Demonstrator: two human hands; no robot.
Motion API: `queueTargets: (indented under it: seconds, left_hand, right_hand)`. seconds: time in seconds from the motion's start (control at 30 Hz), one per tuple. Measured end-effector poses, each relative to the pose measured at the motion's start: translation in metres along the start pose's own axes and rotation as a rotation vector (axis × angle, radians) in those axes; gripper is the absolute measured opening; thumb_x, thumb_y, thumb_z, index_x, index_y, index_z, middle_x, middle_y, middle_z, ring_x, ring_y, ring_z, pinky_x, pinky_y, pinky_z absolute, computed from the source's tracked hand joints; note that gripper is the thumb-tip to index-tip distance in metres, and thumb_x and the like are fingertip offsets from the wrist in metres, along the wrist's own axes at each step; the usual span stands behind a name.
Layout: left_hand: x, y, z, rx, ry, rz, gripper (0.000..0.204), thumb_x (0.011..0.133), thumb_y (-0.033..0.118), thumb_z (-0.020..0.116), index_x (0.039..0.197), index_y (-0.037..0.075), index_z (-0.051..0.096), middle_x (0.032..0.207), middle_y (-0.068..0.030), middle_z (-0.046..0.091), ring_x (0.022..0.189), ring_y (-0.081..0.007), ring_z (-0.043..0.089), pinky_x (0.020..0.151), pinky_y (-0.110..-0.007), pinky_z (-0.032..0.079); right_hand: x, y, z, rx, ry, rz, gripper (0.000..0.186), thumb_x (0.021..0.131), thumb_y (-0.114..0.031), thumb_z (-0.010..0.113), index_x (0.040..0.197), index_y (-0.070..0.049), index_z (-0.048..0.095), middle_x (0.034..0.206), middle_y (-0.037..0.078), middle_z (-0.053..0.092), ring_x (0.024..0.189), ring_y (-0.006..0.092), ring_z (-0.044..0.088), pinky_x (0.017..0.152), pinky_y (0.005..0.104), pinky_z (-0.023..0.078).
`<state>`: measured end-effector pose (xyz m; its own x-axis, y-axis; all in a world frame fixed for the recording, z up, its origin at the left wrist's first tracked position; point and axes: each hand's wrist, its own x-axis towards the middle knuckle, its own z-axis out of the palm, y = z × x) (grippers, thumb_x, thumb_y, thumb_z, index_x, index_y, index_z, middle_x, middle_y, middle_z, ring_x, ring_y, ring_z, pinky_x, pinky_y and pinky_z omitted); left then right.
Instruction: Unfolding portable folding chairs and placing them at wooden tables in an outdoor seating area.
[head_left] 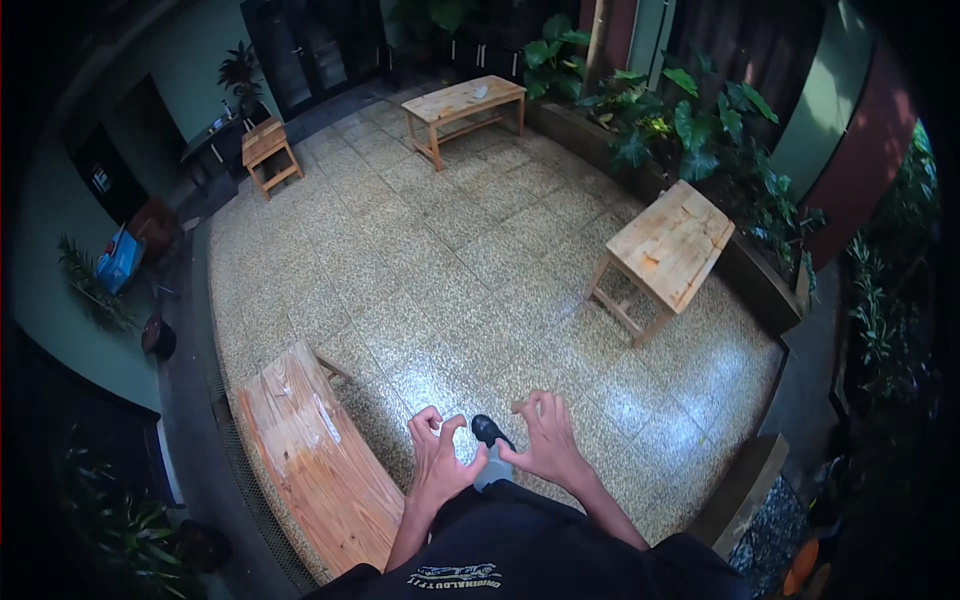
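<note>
Both hands are raised in front of my body, above the tiled floor (pixel 410 290). My left hand (pixel 440 460) has its fingers bent and its thumb held apart from them, with nothing in it. Opposite it, my right hand (pixel 548 445) shows the same curled, spread shape and is also without any object. A gap separates the two hands; between them a black shoe (pixel 487 430) and a grey sock (pixel 492 470) show below. The nearest furniture to my left hand is a long wooden bench (pixel 320 460), which it does not appear to touch.
A wooden table (pixel 672 240) stands to the right, another table (pixel 462 100) at the back, and a small wooden stool (pixel 264 148) at the far left. Planters with leafy plants (pixel 690 125) line the right side. A low ledge (pixel 740 490) lies near right.
</note>
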<state>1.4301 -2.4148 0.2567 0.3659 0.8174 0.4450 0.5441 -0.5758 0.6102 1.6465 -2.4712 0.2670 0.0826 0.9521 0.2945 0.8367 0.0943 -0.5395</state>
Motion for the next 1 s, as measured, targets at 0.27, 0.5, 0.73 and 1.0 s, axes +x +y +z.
queueTargets:
  seconds: [0.27, 0.5, 0.73, 1.0]
  left_hand:
    - [0.170, -0.069, -0.010, 0.028, 0.018, -0.118, 0.061, 0.079, 0.031, 0.084, 0.132, 0.012, 0.059, 0.122, -0.0212, 0.045, 0.115, -0.0383, 0.047, 0.101, -0.054, 0.038]
    - [0.301, -0.113, -0.035, 0.237, 0.040, -0.119, 0.064, 0.085, 0.032, 0.080, 0.146, 0.017, 0.066, 0.147, -0.0116, 0.060, 0.139, -0.0334, 0.054, 0.118, -0.059, 0.036]
    - [0.403, -0.222, -0.026, 0.356, -0.174, -0.011, 0.055, 0.092, 0.029, 0.077, 0.144, 0.015, 0.067, 0.149, -0.0088, 0.061, 0.137, -0.0318, 0.057, 0.118, -0.058, 0.039]
    - [0.536, -0.320, -0.033, 0.283, -0.050, -0.221, 0.039, 0.097, 0.018, 0.070, 0.135, 0.010, 0.071, 0.145, -0.0101, 0.063, 0.134, -0.0314, 0.059, 0.117, -0.051, 0.041]
  right_hand:
    - [0.206, 0.019, 0.023, -0.112, -0.127, -0.199, 0.072, 0.081, -0.052, 0.083, 0.140, -0.015, 0.062, 0.134, 0.018, 0.050, 0.122, 0.0390, 0.049, 0.098, 0.0524, 0.041]
    - [0.350, 0.018, 0.053, -0.283, -0.187, -0.319, 0.087, 0.083, -0.054, 0.081, 0.159, -0.021, 0.053, 0.163, 0.018, 0.044, 0.146, 0.0480, 0.042, 0.107, 0.0674, 0.040]
    - [0.492, 0.051, 0.105, 0.082, -0.373, -0.257, 0.081, 0.091, -0.048, 0.079, 0.161, -0.017, 0.052, 0.156, 0.016, 0.053, 0.143, 0.0407, 0.050, 0.119, 0.0585, 0.036]
    - [0.701, 0.075, 0.154, 0.033, -0.399, -0.435, 0.075, 0.090, -0.032, 0.081, 0.156, -0.008, 0.053, 0.153, 0.017, 0.056, 0.140, 0.0379, 0.054, 0.115, 0.0527, 0.042]
